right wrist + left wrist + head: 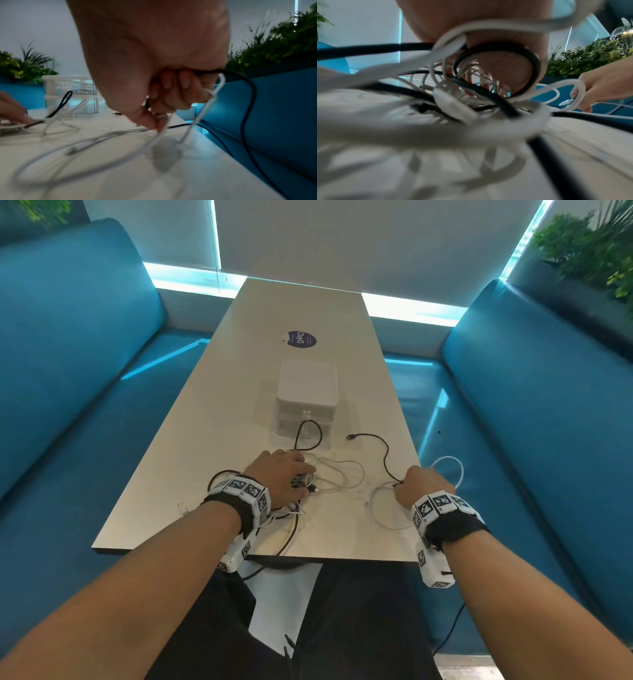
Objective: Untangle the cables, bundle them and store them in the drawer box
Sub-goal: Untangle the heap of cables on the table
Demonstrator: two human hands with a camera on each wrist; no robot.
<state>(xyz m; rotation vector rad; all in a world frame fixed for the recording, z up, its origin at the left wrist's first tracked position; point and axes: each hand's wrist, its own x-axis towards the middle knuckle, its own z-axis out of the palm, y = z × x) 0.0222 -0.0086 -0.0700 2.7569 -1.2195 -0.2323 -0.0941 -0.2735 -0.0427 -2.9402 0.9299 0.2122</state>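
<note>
A tangle of black and white cables (308, 484) lies on the near part of the white table (239, 371). My left hand (284, 474) presses down on the tangle with straight fingers (12, 112); the wrist view shows the loops (462, 94) under the palm. My right hand (418, 484) is curled at the table's right edge around a black cable (385, 453) and a white cable loop (457, 470). The fist (171, 92) shows both strands (248, 108) leaving it. The translucent white drawer box (306, 392) stands shut beyond the tangle.
Blue sofas (68, 371) flank the table on both sides. A dark round sticker (301, 339) lies beyond the box. A black cable (287, 542) hangs over the near edge toward my lap. A white plug (183, 506) rests at the near left. Plants (589, 251) stand behind.
</note>
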